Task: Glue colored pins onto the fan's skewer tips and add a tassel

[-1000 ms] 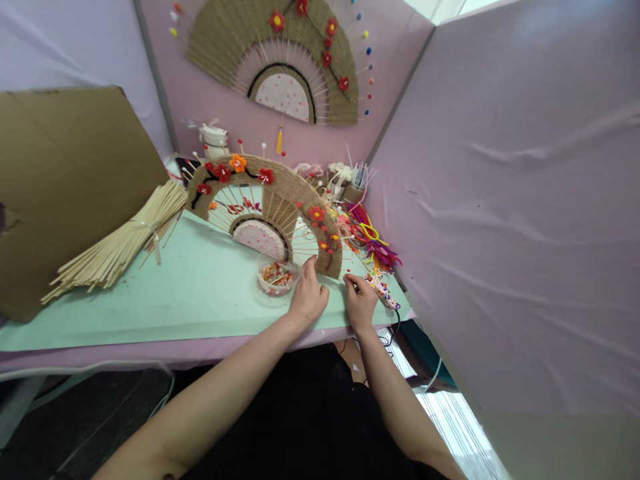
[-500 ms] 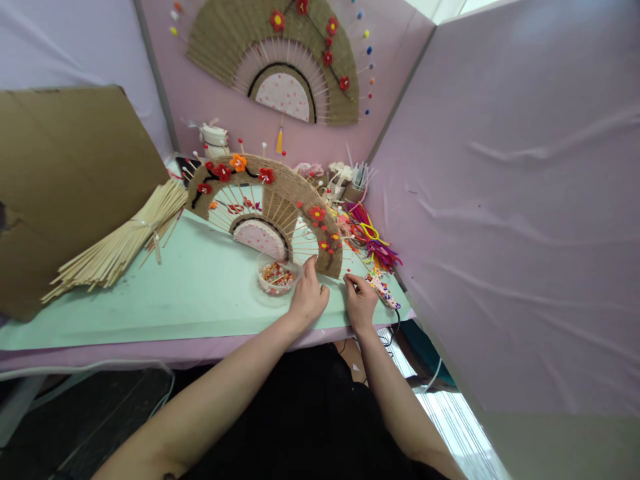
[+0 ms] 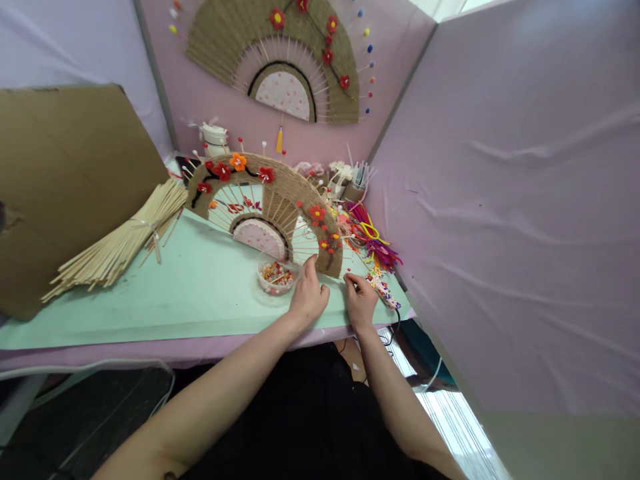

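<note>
A half-round woven fan (image 3: 280, 193) with red and orange felt flowers and wooden ribs lies on the mint-green mat (image 3: 190, 293). My left hand (image 3: 307, 297) rests on the mat at the fan's near right end, fingers loosely curled, one finger touching a rib. My right hand (image 3: 361, 300) sits just to the right of it, fingers pinched together on something I cannot make out, near a red bead at a rib's tip. A small clear dish of beads (image 3: 277, 275) stands just left of my left hand.
A tied bundle of wooden sticks (image 3: 120, 243) lies at the left beside a brown cardboard sheet (image 3: 65, 180). Pipe cleaners (image 3: 373, 243), a patterned tool (image 3: 384, 291) and small craft supplies crowd the right corner. A second fan (image 3: 280, 60) hangs on the pink wall.
</note>
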The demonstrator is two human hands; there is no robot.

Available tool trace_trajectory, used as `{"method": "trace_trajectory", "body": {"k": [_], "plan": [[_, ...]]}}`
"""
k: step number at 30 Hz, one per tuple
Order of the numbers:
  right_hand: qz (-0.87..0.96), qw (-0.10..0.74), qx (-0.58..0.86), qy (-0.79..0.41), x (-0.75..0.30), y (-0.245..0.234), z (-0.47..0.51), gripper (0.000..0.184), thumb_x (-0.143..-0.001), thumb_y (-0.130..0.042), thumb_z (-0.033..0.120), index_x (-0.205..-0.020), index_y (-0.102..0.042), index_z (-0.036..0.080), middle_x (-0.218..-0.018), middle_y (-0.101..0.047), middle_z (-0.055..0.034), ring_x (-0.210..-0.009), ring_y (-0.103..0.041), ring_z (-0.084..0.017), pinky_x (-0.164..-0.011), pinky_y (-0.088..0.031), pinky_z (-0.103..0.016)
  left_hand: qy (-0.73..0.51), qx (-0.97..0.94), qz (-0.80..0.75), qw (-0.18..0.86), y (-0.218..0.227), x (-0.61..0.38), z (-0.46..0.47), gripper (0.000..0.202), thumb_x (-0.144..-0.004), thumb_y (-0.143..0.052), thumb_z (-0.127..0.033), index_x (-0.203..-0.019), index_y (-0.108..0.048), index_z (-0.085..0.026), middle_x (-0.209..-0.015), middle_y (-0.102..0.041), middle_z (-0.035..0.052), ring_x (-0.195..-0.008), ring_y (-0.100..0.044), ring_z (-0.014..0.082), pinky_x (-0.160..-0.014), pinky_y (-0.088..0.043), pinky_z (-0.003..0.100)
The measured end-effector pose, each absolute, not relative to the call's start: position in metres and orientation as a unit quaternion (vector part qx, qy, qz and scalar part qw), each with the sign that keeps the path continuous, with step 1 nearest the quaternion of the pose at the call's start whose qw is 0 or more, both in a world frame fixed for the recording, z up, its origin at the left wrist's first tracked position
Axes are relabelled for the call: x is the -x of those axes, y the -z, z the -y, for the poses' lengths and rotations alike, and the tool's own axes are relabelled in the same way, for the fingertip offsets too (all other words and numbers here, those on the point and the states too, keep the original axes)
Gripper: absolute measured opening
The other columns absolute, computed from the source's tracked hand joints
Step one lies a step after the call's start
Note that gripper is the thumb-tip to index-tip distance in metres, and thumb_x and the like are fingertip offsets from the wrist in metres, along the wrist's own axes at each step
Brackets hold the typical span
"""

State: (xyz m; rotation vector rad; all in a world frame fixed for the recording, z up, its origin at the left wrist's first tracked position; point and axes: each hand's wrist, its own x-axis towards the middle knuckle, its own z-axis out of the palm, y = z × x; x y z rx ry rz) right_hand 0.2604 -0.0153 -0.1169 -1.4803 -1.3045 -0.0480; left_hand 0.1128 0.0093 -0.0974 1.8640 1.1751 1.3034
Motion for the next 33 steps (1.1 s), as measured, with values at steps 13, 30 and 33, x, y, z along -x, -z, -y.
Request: {"method": "trace_trajectory", "body": {"k": [13,30,33], "plan": [[0.551,0.555,0.623,0.021,-0.2601,0.1166,0.015,0.022,-0.086,-0.058,0.035,-0.085,-0.074,0.018,-0.083,-0.074,-0.0072,-0.076,-0.066,-0.019,-0.072,-0.051,-0.033,-0.488,-0.702,-0.439,0.278,0.0976,-0.1128,-0.01,0.071,-0.069,-0.047,-0.004,-0.138,-0.029,-0.008,-0.14,-0.043,0.0237,-0.137,-0.037,0.0315,-0.112,-0.032,0.051],[0.549,0.553,0.626,0.023,-0.2605,0.1175,0.0143,0.022,-0.085,-0.059,0.035,-0.084,-0.074,0.018,-0.083,-0.074,-0.0076,-0.075,-0.066,-0.019,-0.071,-0.05,-0.032,-0.489,-0.702,-0.437,0.278,0.0989,-0.1132,-0.0096,0.071,-0.069,-0.047,-0.004,-0.138,-0.029,-0.01,-0.14,-0.042,0.0223,-0.137,-0.037,0.031,-0.112,-0.032,0.051],[0.549,0.554,0.625,0.024,-0.2601,0.1164,0.0147,0.022,-0.085,-0.058,0.034,-0.085,-0.074,0.019,-0.083,-0.074,-0.0074,-0.076,-0.066,-0.019,-0.072,-0.05,-0.032,-0.484,-0.705,-0.439,0.276,0.0973,-0.1128,-0.0091,0.071,-0.069,-0.047,-0.004,-0.138,-0.029,-0.009,-0.14,-0.042,0.0233,-0.136,-0.038,0.0311,-0.112,-0.031,0.051]]}}
